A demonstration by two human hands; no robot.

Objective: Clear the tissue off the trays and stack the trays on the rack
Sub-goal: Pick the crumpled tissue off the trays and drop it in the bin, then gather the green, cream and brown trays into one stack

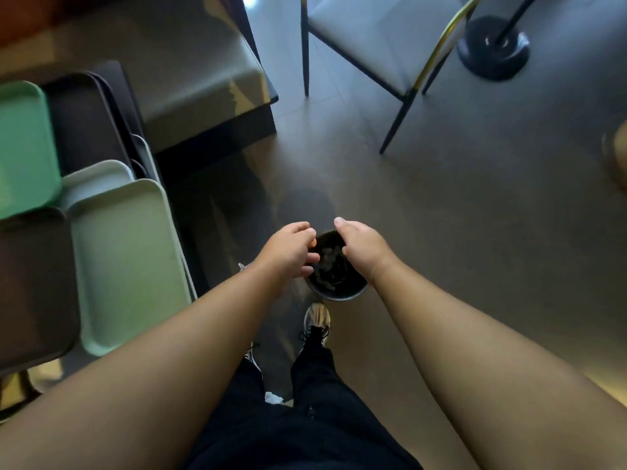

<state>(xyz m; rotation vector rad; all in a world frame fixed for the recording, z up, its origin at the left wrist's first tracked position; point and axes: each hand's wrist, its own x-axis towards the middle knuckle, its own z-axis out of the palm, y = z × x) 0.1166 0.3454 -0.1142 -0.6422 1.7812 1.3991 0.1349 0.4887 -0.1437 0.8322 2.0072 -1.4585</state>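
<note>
— How many trays on the desk [112, 364]?
— At least six, smooth, round-cornered rectangles: bright green tray [23, 147], two pale green trays [129, 266], brown tray [30, 286], dark trays [84, 123] stacked behind.
— The hands?
— Left hand [288, 249] and right hand [359, 245] hover over one round black bin [339, 286]; fingers loosely curled, holding nothing. Crumpled tissue [327, 254] lies inside.

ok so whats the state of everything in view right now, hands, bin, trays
left hand: over the bin, fingers loosely curled, holding nothing visible
right hand: over the bin, fingers hidden, grip unclear
bin: on the floor, open-topped, crumpled scraps inside
pale green tray: lying flat, no tissue on it
bright green tray: atop other trays, bare
brown tray: lying flat, bare
chair: upright, unoccupied
</note>
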